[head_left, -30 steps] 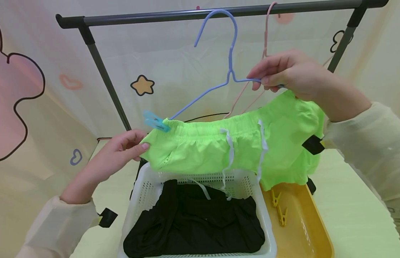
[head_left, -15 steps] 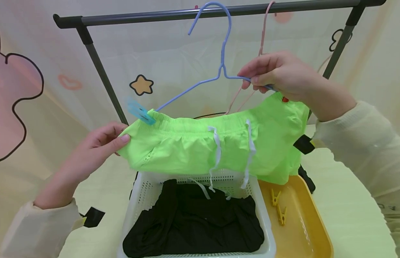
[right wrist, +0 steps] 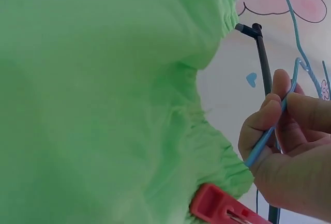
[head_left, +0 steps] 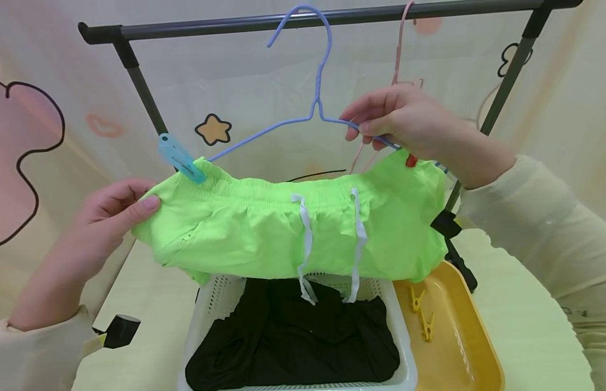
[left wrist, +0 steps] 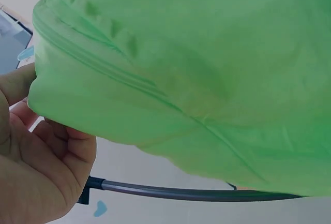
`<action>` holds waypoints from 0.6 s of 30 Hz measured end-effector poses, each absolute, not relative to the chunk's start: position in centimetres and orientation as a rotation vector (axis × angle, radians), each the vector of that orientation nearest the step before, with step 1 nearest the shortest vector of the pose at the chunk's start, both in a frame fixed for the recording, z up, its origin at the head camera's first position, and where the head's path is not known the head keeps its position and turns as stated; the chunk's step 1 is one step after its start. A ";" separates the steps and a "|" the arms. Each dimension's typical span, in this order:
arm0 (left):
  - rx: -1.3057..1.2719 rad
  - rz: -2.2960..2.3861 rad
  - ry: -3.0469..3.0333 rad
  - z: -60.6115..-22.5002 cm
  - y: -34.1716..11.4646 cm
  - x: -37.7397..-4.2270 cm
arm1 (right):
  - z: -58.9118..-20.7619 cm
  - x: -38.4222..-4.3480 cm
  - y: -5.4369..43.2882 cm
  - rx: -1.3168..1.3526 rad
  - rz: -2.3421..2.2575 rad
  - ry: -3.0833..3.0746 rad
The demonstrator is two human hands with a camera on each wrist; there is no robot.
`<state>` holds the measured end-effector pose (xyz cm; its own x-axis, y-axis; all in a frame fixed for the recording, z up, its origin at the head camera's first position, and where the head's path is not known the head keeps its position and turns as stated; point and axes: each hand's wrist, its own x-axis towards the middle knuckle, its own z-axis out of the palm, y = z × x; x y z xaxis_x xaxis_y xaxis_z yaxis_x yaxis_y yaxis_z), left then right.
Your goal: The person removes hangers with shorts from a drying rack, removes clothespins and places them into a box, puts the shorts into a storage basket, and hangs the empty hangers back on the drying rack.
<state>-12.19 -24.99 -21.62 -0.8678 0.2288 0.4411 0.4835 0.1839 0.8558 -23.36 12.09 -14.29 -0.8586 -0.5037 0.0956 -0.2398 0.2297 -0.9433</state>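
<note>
Bright green shorts point(head_left: 263, 228) with white drawstrings hang from a blue wire hanger point(head_left: 318, 81). A light-blue clothespin point(head_left: 181, 158) clips the waistband at the left, and a red clothespin point(right wrist: 222, 206) clips it at the right. My left hand point(head_left: 114, 214) pinches the left side of the shorts between thumb and fingers, below the blue clothespin. My right hand point(head_left: 395, 117) grips the hanger's right shoulder between thumb and fingertips. In the head view the hanger's hook overlaps the dark rail.
A dark clothes rack rail point(head_left: 210, 30) spans the top, with a pink hanger point(head_left: 399, 49) on it. Below stands a white basket point(head_left: 407, 347) holding black clothing point(head_left: 298, 336). Beside it is a yellow tray point(head_left: 459, 336) with yellow clothespins point(head_left: 426, 326).
Both hands have moved left with the hanger and shorts. The left hand has gone further, spreading the shorts wider. The hanger has levelled and its hook sits a little higher, further left along the rail.
</note>
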 end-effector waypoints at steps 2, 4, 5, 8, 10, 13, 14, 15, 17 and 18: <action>-0.688 -1.767 -2.222 -21.5 -25.5 -12.1 | -14.3 -23.2 11.7 -0.685 -1.662 2.280; -0.727 -1.793 -2.192 -21.3 -26.0 -12.0 | -14.4 -23.0 11.4 -0.668 -1.651 2.281; -0.749 -1.811 -2.171 -21.3 -26.2 -11.9 | -14.4 -22.9 11.2 -0.659 -1.643 2.282; -0.776 -1.835 -2.124 -21.0 -26.8 -11.7 | -14.6 -22.7 10.7 -0.651 -1.630 2.275; -0.768 -1.841 -2.105 -20.8 -27.1 -11.5 | -14.7 -22.6 10.5 -0.651 -1.620 2.275; -0.767 -1.867 -2.066 -20.7 -27.5 -11.4 | -14.9 -22.4 10.1 -0.659 -1.611 2.275; -0.768 -1.874 -2.054 -20.6 -27.7 -11.4 | -15.0 -22.4 9.9 -0.658 -1.610 2.273; -0.772 -1.883 -2.043 -20.6 -27.8 -11.4 | -15.0 -22.4 9.8 -0.660 -1.608 2.271; -0.783 -1.899 -2.014 -20.6 -28.1 -11.4 | -15.2 -22.3 9.6 -0.662 -1.608 2.260; -0.794 -1.907 -1.996 -20.5 -28.3 -11.4 | -15.2 -22.3 9.4 -0.656 -1.610 2.251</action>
<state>-11.37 -28.30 -20.54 -0.8141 0.2006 0.5450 0.5536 -0.0159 0.8327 -22.28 9.42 -15.19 -0.8521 -0.5229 0.0235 -0.1911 0.2689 -0.9440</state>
